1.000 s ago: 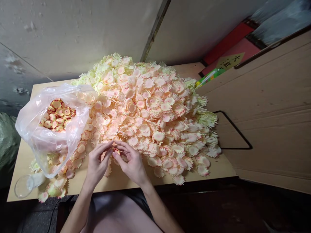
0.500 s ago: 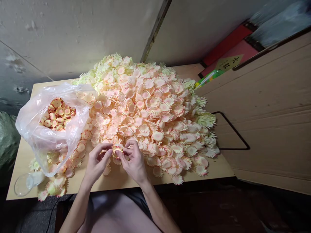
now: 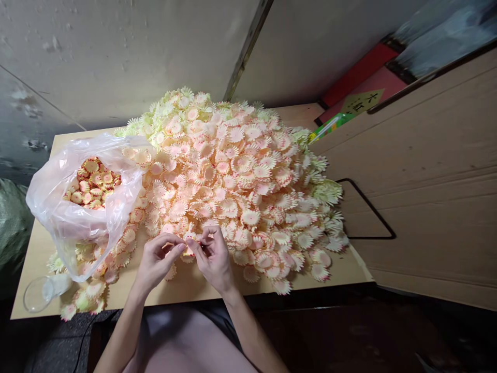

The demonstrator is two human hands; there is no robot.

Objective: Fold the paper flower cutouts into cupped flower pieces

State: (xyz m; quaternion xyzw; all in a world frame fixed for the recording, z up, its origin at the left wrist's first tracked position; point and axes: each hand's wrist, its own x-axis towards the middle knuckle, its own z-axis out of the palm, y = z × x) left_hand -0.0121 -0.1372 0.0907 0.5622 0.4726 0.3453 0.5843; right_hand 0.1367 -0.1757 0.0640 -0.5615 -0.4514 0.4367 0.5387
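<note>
Pinching 1 small flower [image 3: 189, 245] between left hand [image 3: 155, 261] and right hand [image 3: 213, 259].

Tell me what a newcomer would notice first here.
A huge heap of pale pink and cream flower heads covers the middle of the table. At its left, a clear plastic bag holds darker orange ones. At the near edge, the left hand and right hand pinch one small flower between them.

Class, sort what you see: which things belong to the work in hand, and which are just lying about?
In use: left hand and right hand pinching one flower piece; flower pile; plastic bag of flower pieces.
Lying about: clear cup; green packet; black wire frame; red board.
</note>
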